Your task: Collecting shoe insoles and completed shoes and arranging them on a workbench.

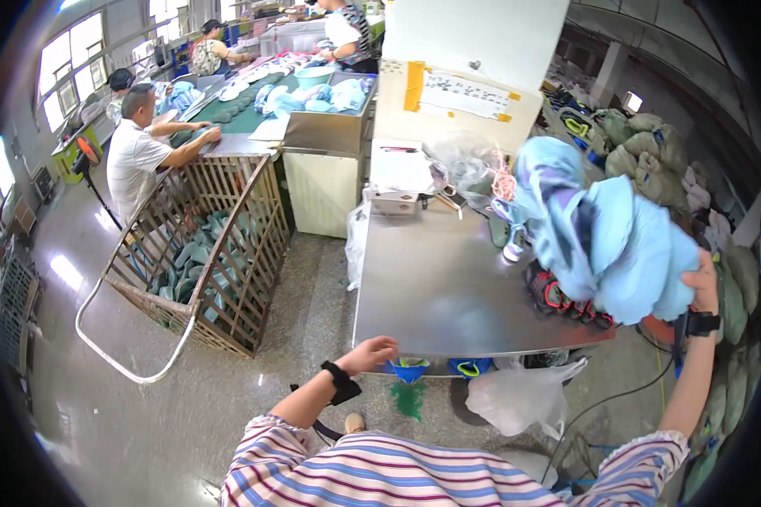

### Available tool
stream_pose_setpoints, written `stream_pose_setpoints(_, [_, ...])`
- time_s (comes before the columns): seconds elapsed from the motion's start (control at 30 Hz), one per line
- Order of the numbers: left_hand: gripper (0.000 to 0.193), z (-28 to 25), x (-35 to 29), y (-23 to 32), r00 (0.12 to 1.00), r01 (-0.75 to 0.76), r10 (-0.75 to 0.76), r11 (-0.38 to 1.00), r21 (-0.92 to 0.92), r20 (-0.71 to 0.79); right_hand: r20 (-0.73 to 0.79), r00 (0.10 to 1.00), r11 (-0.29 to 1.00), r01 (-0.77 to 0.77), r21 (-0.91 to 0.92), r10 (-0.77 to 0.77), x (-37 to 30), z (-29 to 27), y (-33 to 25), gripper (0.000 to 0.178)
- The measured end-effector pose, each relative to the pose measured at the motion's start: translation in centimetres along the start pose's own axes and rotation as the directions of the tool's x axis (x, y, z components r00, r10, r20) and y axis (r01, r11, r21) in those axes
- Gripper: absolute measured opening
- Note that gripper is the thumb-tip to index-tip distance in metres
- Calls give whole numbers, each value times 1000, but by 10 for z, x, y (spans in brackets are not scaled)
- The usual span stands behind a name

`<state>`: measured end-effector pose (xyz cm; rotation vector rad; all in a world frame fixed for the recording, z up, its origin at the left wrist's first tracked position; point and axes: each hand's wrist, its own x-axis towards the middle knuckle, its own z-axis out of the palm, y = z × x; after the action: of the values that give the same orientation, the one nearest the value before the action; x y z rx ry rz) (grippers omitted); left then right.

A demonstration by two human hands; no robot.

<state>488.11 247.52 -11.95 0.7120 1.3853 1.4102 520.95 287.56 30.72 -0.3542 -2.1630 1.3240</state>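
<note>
My right hand (703,283) is closed on the right end of a large light blue bundle (617,245), which looks like soft, layered fabric pieces with purple-grey edging. The bundle covers the right side of the metal table (431,279). Black shoe pieces with red trim (558,291) lie partly hidden under it. Against its left side is a white and purple shoe-like piece (513,243). My left hand (372,353) is at the table's near left corner, fingers loosely stretched, with nothing in it.
White papers and a box (396,182) stand at the table's back, by clear plastic bags (465,160). A slatted cart (203,253) holding grey-green pieces is at left, a person (144,152) beside it. A white plastic bag (524,393) hangs at the front edge. Sacks (651,152) pile up at right.
</note>
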Motion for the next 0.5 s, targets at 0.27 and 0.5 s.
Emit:
stream_pose_setpoints(0.27, [33, -62, -23, -24, 979, 105, -112, 993, -48, -172, 41, 975, 379, -46, -924, 218, 64, 115, 248, 16])
stream_pose_setpoints(0.5, [70, -30, 35, 25, 977, 104, -100, 995, 11, -190, -200, 972, 477, -234, -847, 122, 62, 163, 355, 15])
